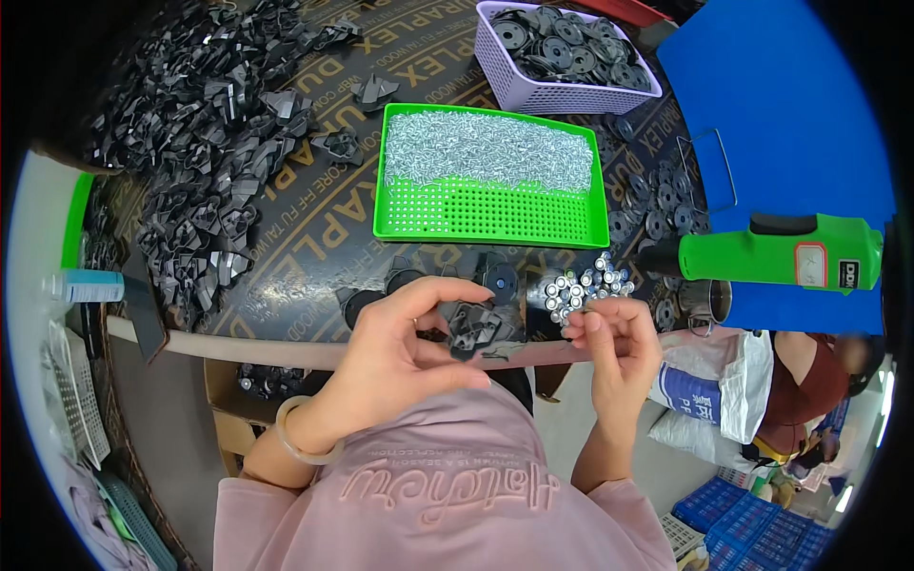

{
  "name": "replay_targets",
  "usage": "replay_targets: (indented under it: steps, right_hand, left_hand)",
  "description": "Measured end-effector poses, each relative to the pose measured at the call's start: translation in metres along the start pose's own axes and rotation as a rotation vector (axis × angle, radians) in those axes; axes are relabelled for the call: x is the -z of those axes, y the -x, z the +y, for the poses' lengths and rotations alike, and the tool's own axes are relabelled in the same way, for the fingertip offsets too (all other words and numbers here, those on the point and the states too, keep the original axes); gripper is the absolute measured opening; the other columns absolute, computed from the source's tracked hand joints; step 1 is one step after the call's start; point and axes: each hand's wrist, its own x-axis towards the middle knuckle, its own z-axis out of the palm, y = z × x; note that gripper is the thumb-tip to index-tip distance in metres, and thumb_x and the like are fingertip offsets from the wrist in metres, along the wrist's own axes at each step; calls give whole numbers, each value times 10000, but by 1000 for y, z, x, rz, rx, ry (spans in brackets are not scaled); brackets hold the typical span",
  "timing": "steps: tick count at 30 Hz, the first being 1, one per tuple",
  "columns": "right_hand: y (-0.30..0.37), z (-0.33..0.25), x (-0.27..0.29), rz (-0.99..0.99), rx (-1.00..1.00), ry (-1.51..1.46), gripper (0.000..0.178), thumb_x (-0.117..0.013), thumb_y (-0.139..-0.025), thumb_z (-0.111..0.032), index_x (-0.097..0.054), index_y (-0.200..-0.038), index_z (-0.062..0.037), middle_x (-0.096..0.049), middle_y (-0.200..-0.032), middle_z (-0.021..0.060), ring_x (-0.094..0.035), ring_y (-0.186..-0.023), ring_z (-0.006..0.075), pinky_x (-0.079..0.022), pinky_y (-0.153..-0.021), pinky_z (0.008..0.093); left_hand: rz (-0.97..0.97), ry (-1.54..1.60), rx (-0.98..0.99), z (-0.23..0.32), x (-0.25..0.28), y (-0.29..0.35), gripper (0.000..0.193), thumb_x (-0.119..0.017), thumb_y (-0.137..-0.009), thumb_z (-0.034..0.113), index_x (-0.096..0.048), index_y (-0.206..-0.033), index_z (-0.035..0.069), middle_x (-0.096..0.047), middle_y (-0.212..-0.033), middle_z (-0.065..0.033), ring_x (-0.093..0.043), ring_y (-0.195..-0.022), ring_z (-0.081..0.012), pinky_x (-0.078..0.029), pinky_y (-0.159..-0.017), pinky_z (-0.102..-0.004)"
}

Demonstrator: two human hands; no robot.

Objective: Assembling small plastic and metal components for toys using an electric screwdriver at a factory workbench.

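My left hand (405, 338) is curled around an angular black plastic part (479, 328) at the table's front edge; its thumb and forefinger are spread around it. My right hand (621, 352) is closed in a pinch in front of a small pile of round metal pieces (590, 284). Whatever lies between those fingertips is too small to make out. Just beyond the left hand, a black disc-shaped part (500, 278) and a few similar dark pieces lie on the dark table.
A green tray (495, 235) of small silvery pieces stands mid-table, with a lilac basket (562, 97) of black discs behind it. Black plastic parts (224, 143) heap on the left. Loose discs (657, 205) and a green power tool (781, 257) are on the right.
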Motion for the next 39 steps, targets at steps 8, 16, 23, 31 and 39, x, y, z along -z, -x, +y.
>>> replay_targets:
  steps: [8, 16, 23, 31, 39]
  right_hand:
    - [-14, -12, -24, -219, 886, 463, 263, -804, -662, -36, -744, -917, -61, -699, -933, 45, -622, -778, 226, -509, -602, 301]
    - [-12, -11, -28, -337, 1019, 617, 335, -795, -604, -89, -769, -937, -107, -702, -943, 5, -625, -803, 206, -494, -627, 317]
    - [-15, -18, -24, -362, 1074, 673, 311, -713, -666, -141, -747, -967, -69, -701, -967, 17, -652, -842, 198, -494, -659, 309]
    - [-13, -18, -22, -374, 1039, 624, 296, -760, -666, -124, -761, -956, -65, -706, -986, 14, -651, -856, 193, -478, -666, 309]
    - [-3, -19, -17, -271, 677, 349, 284, -804, -694, -16, -762, -974, -24, -713, -1028, 109, -660, -887, 266, -533, -767, 346]
  left_hand:
    - [-64, -146, 40, 3, -3, -1, 625, -806, -738, -108, -533, -1295, -28, -590, -1246, -88, -501, -793, -33, -490, -597, -160]
    - [-51, -123, -23, -9, 0, -2, 568, -824, -721, -30, -552, -1216, 32, -613, -754, -32, -575, -659, -23, -480, -581, -189]
    - [-93, -154, 26, -4, 1, -1, 571, -834, -721, -88, -542, -1207, -20, -632, -1243, -113, -552, -762, -18, -500, -582, -159]
    - [-107, -75, 7, -2, -1, -2, 580, -861, -707, -63, -533, -1182, -20, -646, -1234, -121, -577, -756, -14, -486, -583, -157]
    - [-81, 14, -50, -11, -2, -1, 649, -890, -657, -69, -491, -1157, 45, -536, -1330, -197, -626, -1056, -137, -576, -693, -196]
